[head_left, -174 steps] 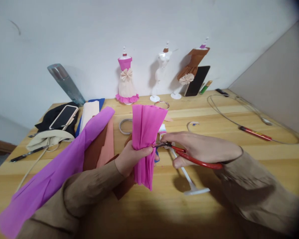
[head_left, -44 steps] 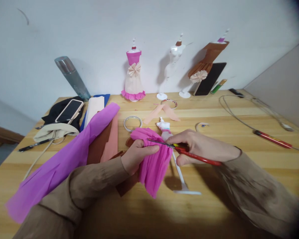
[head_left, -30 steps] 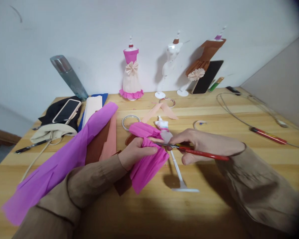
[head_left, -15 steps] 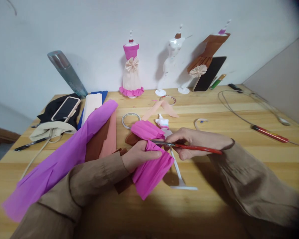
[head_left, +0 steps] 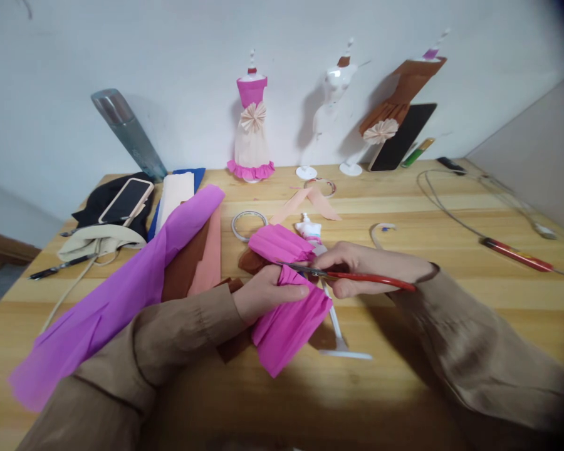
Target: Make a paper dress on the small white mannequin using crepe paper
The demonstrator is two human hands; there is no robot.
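Grip, left hand [head_left: 267, 294]: thumb and fingers closed tight on the gathered waist of the pleated pink crepe paper [head_left: 291, 326], held just above the surface near its middle.
Grip, right hand [head_left: 371, 266]: fingers closed through the red handles of the scissors [head_left: 357, 276]. The blades are nearly shut and lie across the paper right at the left thumb.
Paper: the upper flap folds away toward the far edge and the lower flap fans toward the near edge.
Beneath: a small white mannequin [head_left: 309, 227] lies flat, its stand [head_left: 345, 354] showing beside the lower flap.
Left side: purple crepe sheet [head_left: 117, 294], phone [head_left: 126, 200].
Far edge: dressed mannequin [head_left: 251, 125] among others.

Risk, as judged: the blades sit just beside the left thumb, so a nick is possible. Thin crepe may tear or cut crooked if the pleats slip in the pinch.

Change: 5.8 s ago the paper stood upright as one fan above the fist, with the scissors at its side. Now its top lies bent over and the blades reach further across.
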